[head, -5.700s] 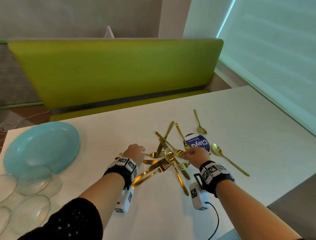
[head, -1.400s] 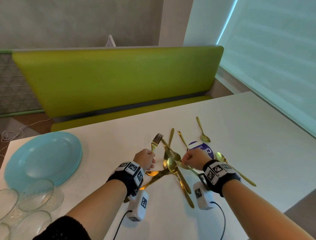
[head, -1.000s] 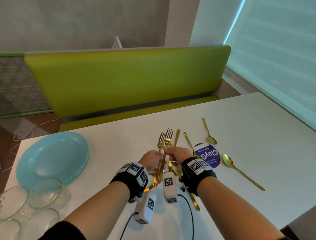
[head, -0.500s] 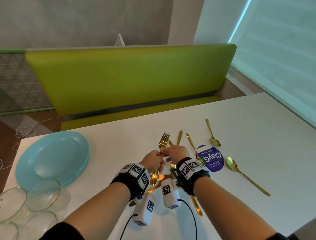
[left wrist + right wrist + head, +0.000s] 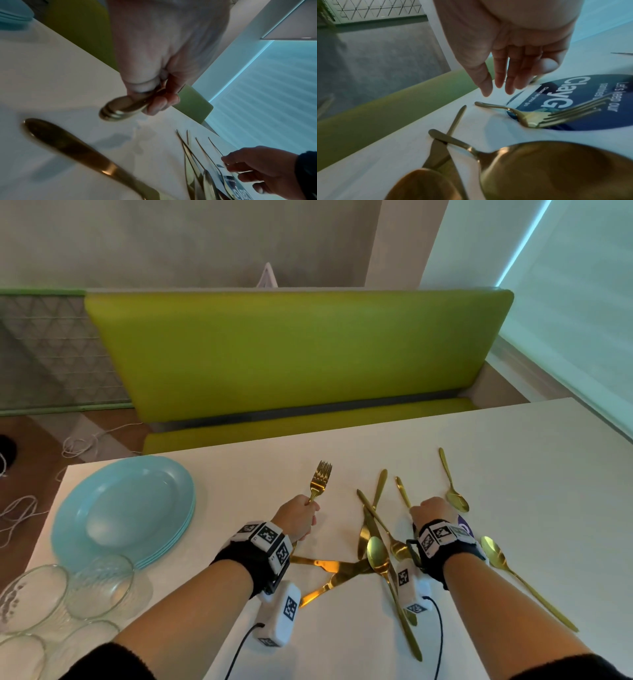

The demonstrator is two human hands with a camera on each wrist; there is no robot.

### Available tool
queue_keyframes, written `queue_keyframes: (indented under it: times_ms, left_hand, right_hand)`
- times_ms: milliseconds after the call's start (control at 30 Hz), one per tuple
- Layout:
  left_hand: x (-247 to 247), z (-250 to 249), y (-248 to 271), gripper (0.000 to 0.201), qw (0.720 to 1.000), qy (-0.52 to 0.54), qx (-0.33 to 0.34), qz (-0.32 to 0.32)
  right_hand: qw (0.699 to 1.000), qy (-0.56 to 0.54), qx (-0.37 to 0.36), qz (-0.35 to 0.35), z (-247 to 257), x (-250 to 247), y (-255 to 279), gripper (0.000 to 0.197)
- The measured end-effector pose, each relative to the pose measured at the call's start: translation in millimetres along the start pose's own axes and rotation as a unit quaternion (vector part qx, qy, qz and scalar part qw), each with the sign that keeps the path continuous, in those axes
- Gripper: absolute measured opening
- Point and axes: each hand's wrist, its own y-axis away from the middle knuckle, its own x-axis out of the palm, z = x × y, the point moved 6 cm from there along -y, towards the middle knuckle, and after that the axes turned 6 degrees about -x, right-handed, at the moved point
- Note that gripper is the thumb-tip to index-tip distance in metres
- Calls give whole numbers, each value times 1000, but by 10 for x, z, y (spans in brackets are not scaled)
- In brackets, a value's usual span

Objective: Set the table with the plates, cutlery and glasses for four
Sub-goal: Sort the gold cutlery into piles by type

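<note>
A: Since the sorting starts from the biggest items, what is laid out on the white table [image 5: 513,474]?

B: The stack of blue plates [image 5: 123,508] sits far left. The glasses [image 5: 68,597] stand just beside it at the near left corner. The gold cutlery pile [image 5: 370,549] lies centre-right, its pieces crossed over one another, beside a round blue sticker [image 5: 573,102].

A: State of each hand?

B: The left hand [image 5: 298,518] is curled round the handles of a bundle of forks [image 5: 320,479], tines pointing to the far side. The left wrist view shows several stacked handle ends below the fist. The right hand [image 5: 431,510] holds nothing; its fingers [image 5: 508,75] are extended and relaxed, pointing down at the table.

A: Which relation governs the next pick?

B: One loose fork [image 5: 539,116] lies just near of the right fingertips. Its handle end is closest to them, and its tines rest on the sticker, to the right. The long axis runs roughly left to right across the fingers. The right hand is the nearer one. Judgement: a pinch at the handle end is needed.
</note>
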Motion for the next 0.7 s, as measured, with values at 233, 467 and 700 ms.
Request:
queue_keyframes:
  times_ms: [233,467,700]
  left_hand:
    - [-64,36,-50,21,1000,-17,-16,-6]
    - [-86,75,-70,18,999,-41,-13,-10]
    - [-103,47,-96,20,998,-49,-19,-29]
  right_hand:
    - [997,73,22,-8,1,107,-76,25]
    - [993,115,-4,-21,17,102,-104,21]
    - [998,49,-22,27,24,60,-82,34]
